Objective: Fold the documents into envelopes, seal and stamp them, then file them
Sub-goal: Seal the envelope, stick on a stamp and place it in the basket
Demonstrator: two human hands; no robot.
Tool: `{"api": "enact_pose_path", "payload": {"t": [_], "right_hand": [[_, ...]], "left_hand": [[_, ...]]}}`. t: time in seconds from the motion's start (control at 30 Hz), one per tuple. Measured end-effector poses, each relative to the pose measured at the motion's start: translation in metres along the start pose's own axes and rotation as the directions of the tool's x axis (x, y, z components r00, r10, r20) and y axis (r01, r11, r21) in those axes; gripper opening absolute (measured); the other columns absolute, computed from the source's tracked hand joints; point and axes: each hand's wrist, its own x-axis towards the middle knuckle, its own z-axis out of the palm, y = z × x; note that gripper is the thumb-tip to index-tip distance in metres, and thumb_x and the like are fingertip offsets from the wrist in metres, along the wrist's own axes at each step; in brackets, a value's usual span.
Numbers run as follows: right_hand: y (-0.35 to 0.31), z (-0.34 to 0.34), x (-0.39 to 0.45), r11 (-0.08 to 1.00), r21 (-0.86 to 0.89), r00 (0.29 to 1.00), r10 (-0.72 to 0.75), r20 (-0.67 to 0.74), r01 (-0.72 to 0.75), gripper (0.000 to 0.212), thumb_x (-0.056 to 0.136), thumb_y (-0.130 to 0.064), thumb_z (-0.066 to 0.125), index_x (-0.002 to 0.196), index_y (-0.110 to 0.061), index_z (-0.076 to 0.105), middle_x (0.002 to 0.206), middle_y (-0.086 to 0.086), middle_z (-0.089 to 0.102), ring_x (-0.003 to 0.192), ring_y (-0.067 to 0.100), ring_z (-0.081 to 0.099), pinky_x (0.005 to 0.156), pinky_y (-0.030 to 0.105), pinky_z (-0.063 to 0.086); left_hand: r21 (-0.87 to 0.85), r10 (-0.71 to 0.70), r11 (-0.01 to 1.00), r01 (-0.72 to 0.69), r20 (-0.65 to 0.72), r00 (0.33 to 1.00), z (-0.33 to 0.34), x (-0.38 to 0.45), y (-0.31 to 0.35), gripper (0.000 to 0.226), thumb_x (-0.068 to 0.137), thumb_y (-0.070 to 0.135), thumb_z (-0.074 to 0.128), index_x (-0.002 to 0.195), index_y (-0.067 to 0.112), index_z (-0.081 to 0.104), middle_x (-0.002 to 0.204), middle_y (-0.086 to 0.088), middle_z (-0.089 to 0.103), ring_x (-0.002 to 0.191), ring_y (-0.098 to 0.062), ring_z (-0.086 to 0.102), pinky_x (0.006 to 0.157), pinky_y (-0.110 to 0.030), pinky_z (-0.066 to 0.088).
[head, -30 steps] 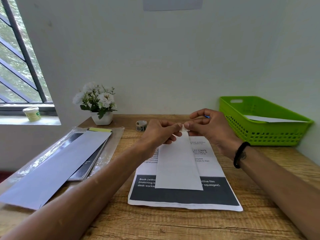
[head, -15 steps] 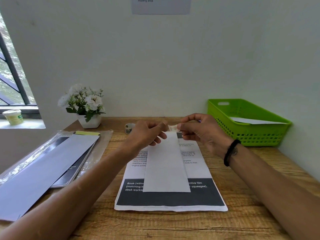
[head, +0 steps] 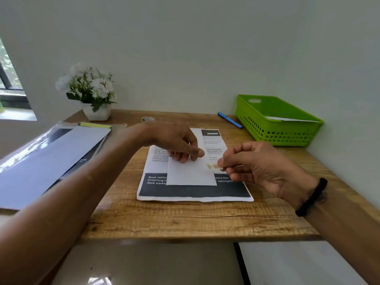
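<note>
Here, envelope (head: 190,172): we see it white and plain, lying on a printed sheet (head: 193,191) on the surface (head: 185,219)
Left hand (head: 176,144): our curled fingers (head: 183,158) rest on its far end, pinning it
Right hand (head: 261,165): fingers pinch a small pale stamp (head: 212,166) just beside its right edge
Green basket (head: 275,128): holds a white sheet

Soft daylight from the window (head: 8,79) at left, motion blur throughout, wide-angle bending at edges.
</note>
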Motion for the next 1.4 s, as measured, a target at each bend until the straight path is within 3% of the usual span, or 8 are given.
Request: {"api": "enact_pose_path", "payload": {"t": [0.2, 0.33, 0.5, 0.97, 1.2, 1.4], "right_hand": [[0.008, 0.018, -0.015, 0.999, -0.026, 0.997, 0.019, -0.068, -0.021, 0.026, 0.07, 0.007, 0.087, 0.089, 0.001, 0.07, 0.077, 0.021, 0.076, 0.056, 0.02, 0.07, 0.049, 0.024, 0.057], [0.012, 0.025, -0.016, 0.998, -0.06, 0.993, 0.017, -0.115, -0.024, 0.035, 0.07, 0.005, 0.089, 0.098, 0.005, 0.069, 0.078, 0.024, 0.076, 0.061, 0.023, 0.074, 0.051, 0.025, 0.059], [0.01, 0.027, -0.014, 0.993, -0.107, 0.992, 0.029, -0.12, -0.042, 0.037, 0.073, 0.006, 0.086, 0.105, 0.008, 0.066, 0.082, 0.026, 0.077, 0.065, 0.026, 0.076, 0.056, 0.027, 0.063], [0.005, 0.03, -0.013, 0.971, -0.236, 0.994, 0.021, -0.107, -0.046, 0.037, 0.074, 0.006, 0.086, 0.104, 0.005, 0.065, 0.077, 0.023, 0.077, 0.064, 0.026, 0.077, 0.057, 0.029, 0.063], [-0.004, 0.024, -0.007, 0.837, -0.546, 0.998, 0.005, -0.061, -0.038, 0.035, 0.073, -0.014, 0.092, 0.097, -0.004, 0.069, 0.071, 0.012, 0.078, 0.058, 0.014, 0.073, 0.054, 0.023, 0.059], [-0.002, 0.017, -0.002, 0.834, -0.547, 0.997, 0.047, -0.059, -0.072, 0.032, 0.073, -0.017, 0.092, 0.093, -0.006, 0.07, 0.064, 0.007, 0.075, 0.049, 0.009, 0.065, 0.047, 0.02, 0.052]], "left_hand": [[-0.033, -0.082, 0.996, 0.085, 0.073, 0.994, 0.005, -0.003, 0.008, 0.052, 0.081, 0.066, 0.069, 0.099, 0.017, 0.076, 0.083, 0.002, 0.068, 0.077, -0.011, 0.06, 0.072, -0.024, 0.051], [0.022, -0.112, 0.994, 0.11, 0.111, 0.987, 0.008, -0.007, 0.014, 0.072, 0.064, 0.074, 0.07, 0.111, 0.02, 0.072, 0.095, -0.001, 0.065, 0.083, -0.012, 0.056, 0.075, -0.024, 0.046], [0.194, -0.143, 0.973, 0.129, 0.063, 0.988, 0.012, 0.001, 0.014, 0.056, 0.074, 0.066, 0.079, 0.113, 0.029, 0.067, 0.102, 0.009, 0.062, 0.092, -0.01, 0.055, 0.073, -0.026, 0.041], [0.23, -0.141, 0.966, 0.121, 0.07, 0.988, 0.015, 0.003, 0.016, 0.046, 0.077, 0.061, 0.078, 0.109, 0.033, 0.061, 0.095, 0.015, 0.05, 0.086, -0.01, 0.048, 0.072, -0.027, 0.038], [0.3, -0.161, 0.945, 0.131, 0.079, 0.984, 0.016, 0.004, 0.017, 0.047, 0.076, 0.066, 0.075, 0.108, 0.036, 0.057, 0.102, 0.011, 0.053, 0.096, -0.014, 0.05, 0.082, -0.032, 0.038], [0.292, -0.151, 0.949, 0.116, 0.101, 0.983, 0.014, 0.002, 0.016, 0.047, 0.076, 0.065, 0.075, 0.11, 0.037, 0.058, 0.101, 0.007, 0.057, 0.09, -0.011, 0.052, 0.076, -0.03, 0.039]]}}
